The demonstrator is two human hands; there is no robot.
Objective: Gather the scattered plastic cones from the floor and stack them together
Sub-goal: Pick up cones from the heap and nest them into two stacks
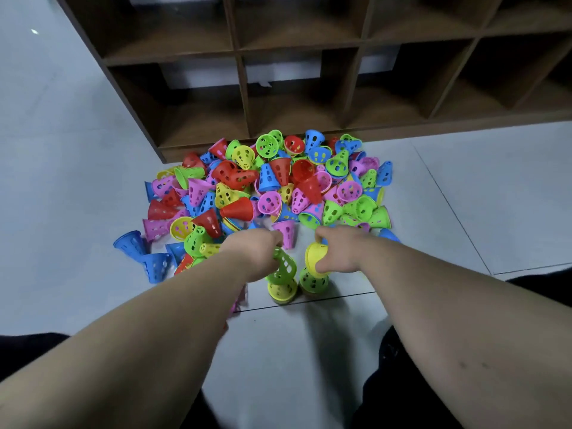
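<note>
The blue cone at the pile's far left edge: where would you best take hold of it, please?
Probably its wide rim, from the left: the blue cone lies tilted, rim facing bare floor, narrow end toward the pile.

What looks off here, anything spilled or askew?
Mostly the expected mess: the cone pile lies jumbled on the floor before the shelf unit. The green cone in the left hand sits tilted over its stack, not yet seated.
</note>
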